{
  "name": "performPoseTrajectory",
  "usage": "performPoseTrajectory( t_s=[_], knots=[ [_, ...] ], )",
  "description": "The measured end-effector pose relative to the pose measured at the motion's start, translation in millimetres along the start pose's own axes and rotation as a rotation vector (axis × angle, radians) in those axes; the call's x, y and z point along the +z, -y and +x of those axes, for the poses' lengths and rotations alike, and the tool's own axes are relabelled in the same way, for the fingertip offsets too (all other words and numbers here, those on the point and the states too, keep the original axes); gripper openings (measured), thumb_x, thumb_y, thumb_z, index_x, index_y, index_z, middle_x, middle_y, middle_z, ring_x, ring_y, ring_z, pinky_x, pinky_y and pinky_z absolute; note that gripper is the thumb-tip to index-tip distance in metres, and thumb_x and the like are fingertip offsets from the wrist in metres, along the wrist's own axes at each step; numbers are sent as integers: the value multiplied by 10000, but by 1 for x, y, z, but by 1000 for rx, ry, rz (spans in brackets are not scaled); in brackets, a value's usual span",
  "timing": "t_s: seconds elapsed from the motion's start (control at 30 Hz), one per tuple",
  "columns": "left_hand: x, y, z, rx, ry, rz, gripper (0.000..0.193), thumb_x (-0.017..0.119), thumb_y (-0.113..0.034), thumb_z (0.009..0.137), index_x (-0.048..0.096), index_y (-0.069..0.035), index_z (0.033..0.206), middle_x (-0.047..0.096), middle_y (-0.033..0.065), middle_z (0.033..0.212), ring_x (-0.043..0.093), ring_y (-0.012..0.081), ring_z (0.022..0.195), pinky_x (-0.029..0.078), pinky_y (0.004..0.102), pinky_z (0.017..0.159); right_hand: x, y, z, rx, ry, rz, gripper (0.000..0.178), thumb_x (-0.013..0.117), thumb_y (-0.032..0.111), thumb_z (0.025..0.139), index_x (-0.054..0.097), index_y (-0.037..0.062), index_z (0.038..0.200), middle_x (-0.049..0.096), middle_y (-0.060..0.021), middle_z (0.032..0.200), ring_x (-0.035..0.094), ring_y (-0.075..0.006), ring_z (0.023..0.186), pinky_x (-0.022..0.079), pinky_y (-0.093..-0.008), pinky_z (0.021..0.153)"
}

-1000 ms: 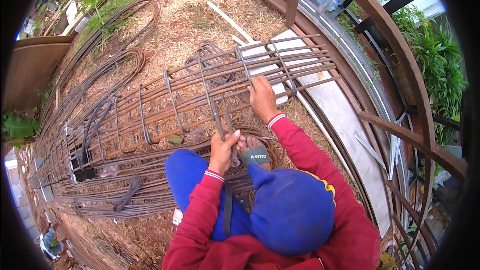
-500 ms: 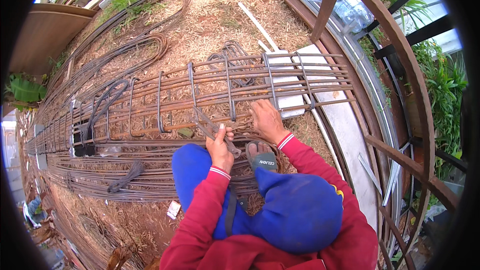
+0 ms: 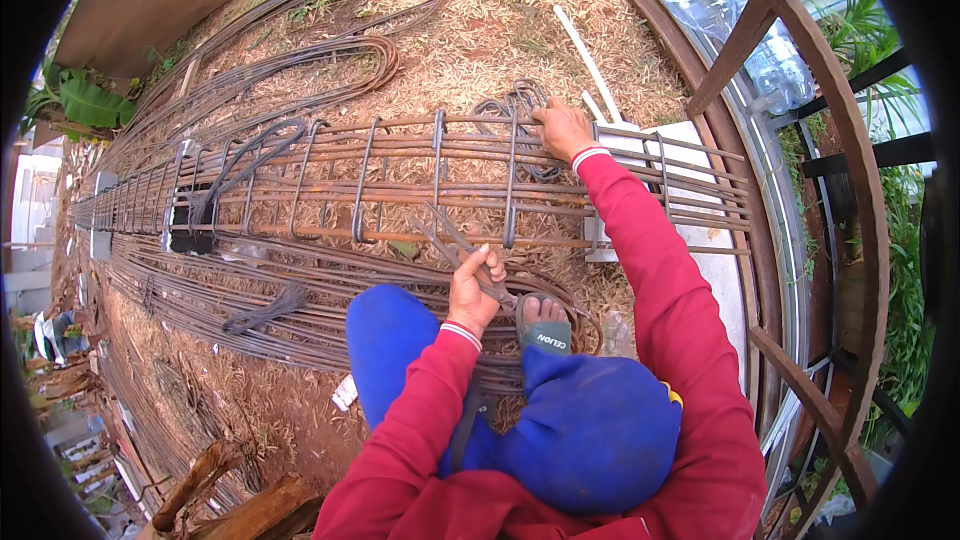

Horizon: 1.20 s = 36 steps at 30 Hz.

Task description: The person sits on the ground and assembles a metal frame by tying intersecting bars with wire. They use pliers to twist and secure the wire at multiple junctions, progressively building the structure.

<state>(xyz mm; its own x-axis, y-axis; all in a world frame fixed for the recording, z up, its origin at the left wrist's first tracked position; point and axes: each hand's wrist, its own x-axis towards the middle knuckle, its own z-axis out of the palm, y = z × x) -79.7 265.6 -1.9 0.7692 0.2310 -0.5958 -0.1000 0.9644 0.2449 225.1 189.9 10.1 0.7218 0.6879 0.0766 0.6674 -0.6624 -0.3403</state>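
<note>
open straw (image 3: 490,40) beyond the rebar cage (image 3: 550,242), stirrups (image 3: 438,150) across its narrow gaps

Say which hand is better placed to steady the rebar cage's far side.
Likely the right hand: it is at the far side of the rebar cage, with no tool visible. The left hand holds pincers nearer the body.

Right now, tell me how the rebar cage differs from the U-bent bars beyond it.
The rebar cage ends in straight bars at the right; the U-bent bars double back in a rounded curve. Stirrups band the rebar cage, while the U-bent bars show none. Both consist of long, brownish metal rods.
</note>
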Motion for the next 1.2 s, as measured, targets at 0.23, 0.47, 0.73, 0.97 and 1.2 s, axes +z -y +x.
performPoseTrajectory(
  t_s=[0.23, 0.47, 0.73, 0.97, 1.2],
  knots=[
    [-1, -5, -8, 24, 27, 128, 515, 599, -62, 970, 428, -133, 1451, 497, 15, 732, 504, 135, 663, 428, 278, 626, 13, -12, 10, 6, 27, -55, 175, 688, 257, 892, 720, 85, 894, 668, -157, 884, 662, -378, 904, 510, -495, 806],
    [7, -1, -54, 14, -190, 412, 172, 665, -112, 980, 547, -74, 1099, 622, 57, 818, 584, 145, 693, 460, 273, 605, -38, 44, -52, -19, -336, 317, 118, 684, 113, 900, 695, 6, 948, 664, -135, 857, 653, -310, 862, 505, -430, 796],
    [22, 3, -55, 139, 21, 652, 163, 682, -79, 968, 557, -13, 1049, 688, 87, 861, 653, 138, 700, 507, 246, 598, -56, 130, -191, 354, 285, 1007, 210, 767, 149, 852, 732, -13, 982, 684, -115, 852, 668, -172, 740, 527, -345, 679],
    [33, 8, -67, 61, 156, 704, 198, 651, 17, 948, 567, 18, 1127, 685, 68, 872, 684, 130, 738, 541, 240, 623, -56, 137, -207, 294, 177, 809, 167, 749, 124, 838, 703, -17, 914, 636, -140, 855, 675, -272, 776, 523, -397, 718],
    [36, 8, -72, 37, 164, 700, 172, 667, -4, 941, 565, -8, 1079, 674, 52, 887, 645, 116, 719, 528, 257, 649, -67, 151, -214, 279, 147, 699, 97, 640, 82, 911, 642, -12, 935, 634, -138, 867, 673, -243, 792, 528, -377, 728]
  ],
)
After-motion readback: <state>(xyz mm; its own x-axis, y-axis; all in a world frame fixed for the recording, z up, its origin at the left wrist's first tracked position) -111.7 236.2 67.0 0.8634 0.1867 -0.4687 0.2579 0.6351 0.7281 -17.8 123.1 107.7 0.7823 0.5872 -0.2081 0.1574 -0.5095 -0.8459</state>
